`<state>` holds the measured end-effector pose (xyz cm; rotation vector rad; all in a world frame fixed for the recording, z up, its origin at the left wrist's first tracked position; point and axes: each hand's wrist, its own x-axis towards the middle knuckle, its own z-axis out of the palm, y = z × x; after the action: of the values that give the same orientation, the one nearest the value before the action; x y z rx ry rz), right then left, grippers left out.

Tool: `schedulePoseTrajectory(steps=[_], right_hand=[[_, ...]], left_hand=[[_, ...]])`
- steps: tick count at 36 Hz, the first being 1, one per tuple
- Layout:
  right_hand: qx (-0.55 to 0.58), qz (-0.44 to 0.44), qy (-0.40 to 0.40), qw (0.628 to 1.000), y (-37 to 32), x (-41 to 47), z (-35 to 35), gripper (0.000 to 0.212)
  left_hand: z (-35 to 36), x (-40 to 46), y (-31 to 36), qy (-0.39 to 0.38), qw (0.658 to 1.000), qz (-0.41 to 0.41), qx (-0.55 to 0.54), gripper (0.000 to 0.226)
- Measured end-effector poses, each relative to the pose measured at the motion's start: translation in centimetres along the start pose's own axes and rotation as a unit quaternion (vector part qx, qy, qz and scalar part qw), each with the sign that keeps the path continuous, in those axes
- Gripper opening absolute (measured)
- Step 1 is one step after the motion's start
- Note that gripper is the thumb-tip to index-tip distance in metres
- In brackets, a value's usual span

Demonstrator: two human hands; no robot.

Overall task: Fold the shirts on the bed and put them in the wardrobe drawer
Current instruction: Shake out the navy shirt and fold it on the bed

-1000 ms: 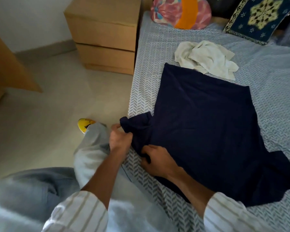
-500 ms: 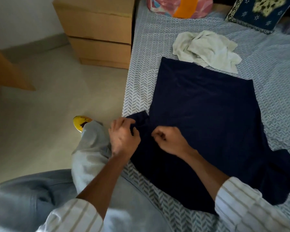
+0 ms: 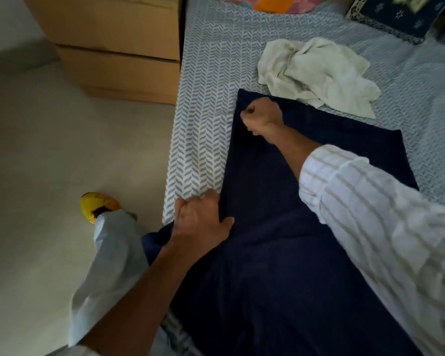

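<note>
Gripping navy shirt [image 3: 306, 253], left hand [image 3: 201, 219], right hand [image 3: 262, 116]

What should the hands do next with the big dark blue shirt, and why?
Probably lift that left edge and fold it across toward the middle. The left hand grips the navy shirt near the bed's edge, the right hand grips the same side farther up by the far corner, and the shirt lies spread flat on the bed, ready for a lengthwise fold.

Place: a bedroom in a home
Bed [image 3: 203, 104]: chevron-patterned sheet, patterned cushion [image 3: 401, 14] at its head
Beside it: wooden drawer unit [image 3: 118, 47] on a plain floor [image 3: 49, 150]
Laundry: crumpled white shirt [image 3: 316, 73]
</note>
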<state>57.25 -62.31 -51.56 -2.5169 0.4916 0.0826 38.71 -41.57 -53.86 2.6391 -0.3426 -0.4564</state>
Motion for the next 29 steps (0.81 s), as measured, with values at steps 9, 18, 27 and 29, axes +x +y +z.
schedulePoseTrajectory(steps=[9,18,27,29], right_hand=[[-0.051,0.038,0.051,0.997,-2.4,5.9,1.9,0.043],[0.065,0.064,0.071,0.993,-1.5,6.6,0.5,0.021],[0.250,0.148,0.076,0.954,7.8,5.6,-7.9,0.017],[0.257,0.168,0.077,0.948,10.3,5.2,-9.5,0.017]], left_hand=[[-0.9,1.1,0.1,-0.052,0.998,0.019,-0.027,0.037],[-2.0,0.3,2.1,-0.046,0.983,0.148,-0.097,0.039],[-1.5,0.0,10.5,-0.120,0.961,0.242,-0.057,0.034],[-0.5,0.3,12.6,-0.137,0.957,0.251,-0.054,0.034]])
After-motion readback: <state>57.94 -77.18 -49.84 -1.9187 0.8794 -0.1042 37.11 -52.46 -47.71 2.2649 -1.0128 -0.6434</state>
